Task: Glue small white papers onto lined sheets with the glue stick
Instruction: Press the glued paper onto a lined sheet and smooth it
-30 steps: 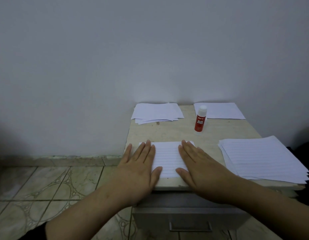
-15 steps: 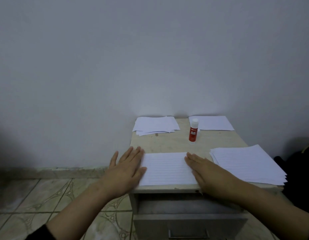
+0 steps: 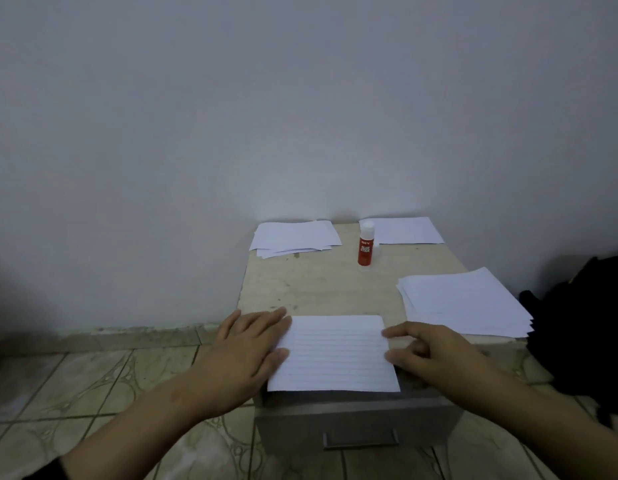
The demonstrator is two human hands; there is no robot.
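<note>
Lined sheet (image 3: 333, 353): lay at table's (image 3: 321, 285) near edge. Your left hand (image 3: 247, 348) rested flat, fingers straight, on its left edge; your right hand (image 3: 427, 355), fingers curled, pinched its right edge. Glue stick (image 3: 365, 247): upright, far side.

Views: one only, worn on the head.
Facing: forward and slightly down, toward a wall (image 3: 300, 116).
Nearness: both forearms are seen close at the lower edge.
Framing: a small table (image 3: 321, 282) is seen beyond the fingertips; tiled floor (image 3: 75, 386) lies left.

Small cabinet (image 3: 321, 282), tiled floor (image 3: 93, 382), perhaps a black bag (image 3: 584, 334).
</note>
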